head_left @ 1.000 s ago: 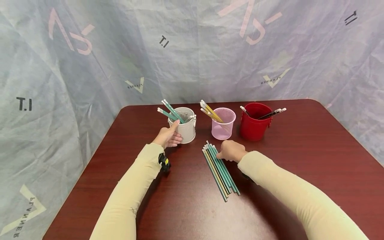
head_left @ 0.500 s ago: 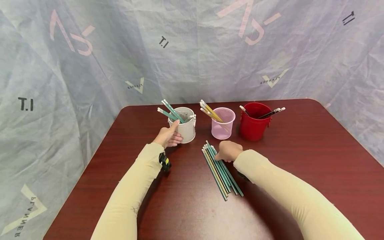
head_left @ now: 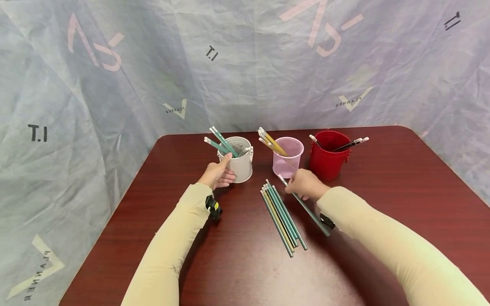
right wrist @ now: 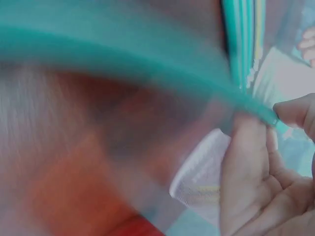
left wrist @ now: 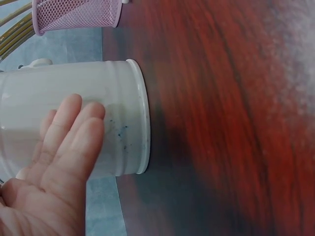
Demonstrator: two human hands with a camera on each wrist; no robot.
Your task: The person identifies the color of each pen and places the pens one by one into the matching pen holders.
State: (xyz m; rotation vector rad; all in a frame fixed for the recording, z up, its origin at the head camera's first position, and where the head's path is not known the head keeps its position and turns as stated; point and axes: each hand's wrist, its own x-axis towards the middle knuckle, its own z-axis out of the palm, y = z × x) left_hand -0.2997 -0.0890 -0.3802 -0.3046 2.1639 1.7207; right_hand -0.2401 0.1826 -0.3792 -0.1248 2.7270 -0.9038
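My right hand pinches a green pencil between thumb and fingers, near its eraser end. The pencil slants above the table, and in the right wrist view it is blurred. To its left, several green pencils lie side by side with a yellowish one among them. Fingers straight, my left hand rests against the side of a white bucket, its thumb up by the rim. Several green pencils lean out of that bucket. Between my hands stands a pink mesh cup with yellow pencils.
A red bucket holding black pencils stands right of the pink cup. Behind the dark red table hangs a grey printed cloth. Most pencils in the containers show white eraser ends.
My right hand has drawn one green pencil off the right side of the bundle, lifting it and moving it right. My left hand has stayed at the white bucket.
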